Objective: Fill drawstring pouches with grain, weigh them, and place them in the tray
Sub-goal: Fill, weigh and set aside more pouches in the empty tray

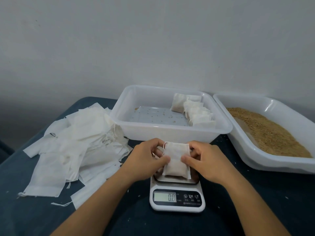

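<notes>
A filled white drawstring pouch (pixel 176 160) is held just above the steel platform of a small white kitchen scale (pixel 177 200), whose display reads 0.0. My left hand (pixel 146 157) pinches the pouch's left edge and my right hand (pixel 206 160) pinches its right edge, thumbs on top. Behind the scale stands a translucent white tray (pixel 141 130) with several filled pouches (pixel 196 111) lined up along its right side. To the right, a second white tray (pixel 255 155) holds brown grain (pixel 271 133).
A loose heap of empty white pouches (pixel 73 147) with trailing strings covers the left of the dark table (pixel 255 201). Stray grains lie on the middle tray's floor and on the table. A pale wall rises directly behind the trays.
</notes>
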{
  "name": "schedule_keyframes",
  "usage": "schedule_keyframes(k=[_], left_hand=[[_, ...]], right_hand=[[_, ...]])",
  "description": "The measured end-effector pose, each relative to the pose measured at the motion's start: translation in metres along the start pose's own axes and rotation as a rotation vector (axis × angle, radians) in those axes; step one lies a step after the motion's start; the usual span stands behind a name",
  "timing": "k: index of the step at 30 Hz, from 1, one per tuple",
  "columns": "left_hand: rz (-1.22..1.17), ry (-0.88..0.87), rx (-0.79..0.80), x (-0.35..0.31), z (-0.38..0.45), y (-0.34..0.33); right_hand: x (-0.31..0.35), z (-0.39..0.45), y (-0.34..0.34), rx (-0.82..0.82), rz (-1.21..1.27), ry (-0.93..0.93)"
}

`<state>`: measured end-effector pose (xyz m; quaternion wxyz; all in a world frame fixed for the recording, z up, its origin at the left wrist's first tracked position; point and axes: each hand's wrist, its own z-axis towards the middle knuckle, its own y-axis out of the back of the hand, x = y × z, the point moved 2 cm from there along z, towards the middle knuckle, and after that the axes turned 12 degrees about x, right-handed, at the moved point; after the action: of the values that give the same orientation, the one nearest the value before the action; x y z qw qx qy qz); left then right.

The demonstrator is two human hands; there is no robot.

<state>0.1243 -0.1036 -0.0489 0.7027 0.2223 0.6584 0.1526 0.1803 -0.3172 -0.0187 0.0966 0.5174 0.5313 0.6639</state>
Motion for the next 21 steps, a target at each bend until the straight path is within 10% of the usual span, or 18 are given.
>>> schedule_keyframes(k=[21], left_hand=[[-0.056, 0.267, -0.282, 0.046, 0.011, 0.027]], right_hand=[[-0.067, 0.026, -0.005, -0.176, 0.168, -0.215]])
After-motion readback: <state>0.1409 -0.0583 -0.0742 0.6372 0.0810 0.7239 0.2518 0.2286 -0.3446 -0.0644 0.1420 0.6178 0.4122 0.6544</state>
